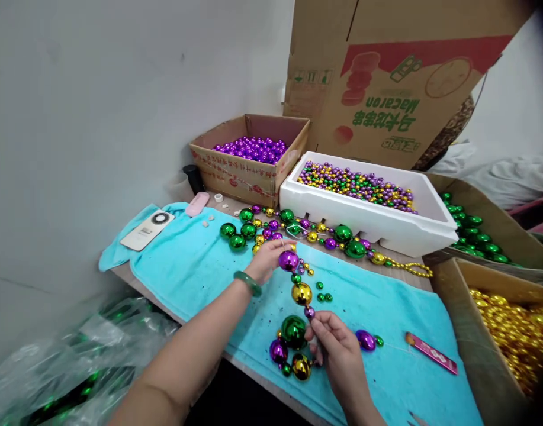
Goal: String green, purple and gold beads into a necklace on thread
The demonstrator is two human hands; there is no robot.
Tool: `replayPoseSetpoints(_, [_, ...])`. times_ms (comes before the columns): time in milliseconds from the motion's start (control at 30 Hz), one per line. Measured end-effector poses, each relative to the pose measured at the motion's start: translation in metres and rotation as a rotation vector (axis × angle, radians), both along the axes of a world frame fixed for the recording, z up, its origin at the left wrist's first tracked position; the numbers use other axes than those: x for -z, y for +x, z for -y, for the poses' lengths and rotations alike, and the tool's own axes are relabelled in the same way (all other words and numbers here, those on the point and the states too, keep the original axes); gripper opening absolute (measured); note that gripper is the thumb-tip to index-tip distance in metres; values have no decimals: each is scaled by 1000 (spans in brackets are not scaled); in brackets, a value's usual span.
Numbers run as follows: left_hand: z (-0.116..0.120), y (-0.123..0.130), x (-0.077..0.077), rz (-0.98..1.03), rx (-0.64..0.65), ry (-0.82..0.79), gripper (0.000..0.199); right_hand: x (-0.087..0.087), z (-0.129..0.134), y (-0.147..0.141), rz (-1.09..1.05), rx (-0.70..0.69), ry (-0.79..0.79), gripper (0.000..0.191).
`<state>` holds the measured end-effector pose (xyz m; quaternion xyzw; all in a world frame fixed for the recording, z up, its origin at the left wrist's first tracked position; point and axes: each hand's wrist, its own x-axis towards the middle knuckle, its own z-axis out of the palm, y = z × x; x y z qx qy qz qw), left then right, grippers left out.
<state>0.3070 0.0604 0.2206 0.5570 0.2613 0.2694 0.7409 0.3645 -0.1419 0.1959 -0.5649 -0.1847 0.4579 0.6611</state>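
Note:
A string of shiny beads [302, 293] in purple, gold and green stretches between my two hands. My left hand [267, 260], with a green bangle [248, 283] on its wrist, pinches the thread just above the large purple bead [288, 260]. Lower down, my right hand [336, 343] has thumb and fingers closed at a small purple bead [309, 312]. The rest of the string, with a big green bead [294, 332], hangs or lies beside that hand; which of the two I cannot tell. Several small loose beads [328, 297] lie between the hands.
A turquoise towel [200, 278] covers the table. Finished-looking bead strands [342, 233] lie along a white foam box [364, 228] of mixed beads. Cardboard boxes hold purple beads [253, 149], green beads [475, 231] and gold beads [511, 331]. A phone [147, 231] and a pink packet [431, 353] rest on the towel.

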Motion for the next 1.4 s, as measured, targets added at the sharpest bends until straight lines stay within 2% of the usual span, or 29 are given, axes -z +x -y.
replayPoseSetpoints(33, [-4, -9, -11, 120, -8, -136, 27, 0, 0, 2, 10, 12, -12, 35])
replayPoseSetpoints(100, [-10, -27, -31, 273, 7, -282, 27, -2, -1, 5, 20, 24, -36, 35])
replayPoseSetpoints(167, [-11, -39, -45, 331, 23, -331, 26, -5, -2, 6, 27, 22, -45, 35])
replayPoseSetpoints(233, [-9, -46, -53, 353, 25, -345, 24, -8, -4, 5, 32, 13, -39, 35])
replayPoseSetpoints(533, [-8, -55, -50, 376, -48, -365, 25, -8, -6, -4, 42, -11, -49, 30])
replayPoseSetpoints(767, [-5, -58, -55, 354, -95, -360, 21, -8, -8, -6, 37, 0, -39, 31])
replayPoseSetpoints(933, [2, -57, -55, 279, -108, -266, 26, -11, -14, -9, 55, 15, -34, 37])
replayPoseSetpoints(1033, [4, -54, -54, 218, -101, -200, 24, -19, -20, -12, 70, 16, 8, 44])
replayPoseSetpoints(1133, [1, -53, -59, 179, -147, -112, 22, -28, -28, -12, 63, -12, 53, 43])
replayPoseSetpoints(1267, [-5, -54, -85, 136, -176, 136, 22, -37, -40, 1, 203, -121, 12, 40])
replayPoseSetpoints(1333, [-5, -55, -104, 118, -176, 294, 19, -43, -47, 10, 394, -166, -64, 38])
replayPoseSetpoints(1400, [-1, -55, -122, 103, -155, 421, 15, -56, -54, 17, 584, -145, -106, 35])
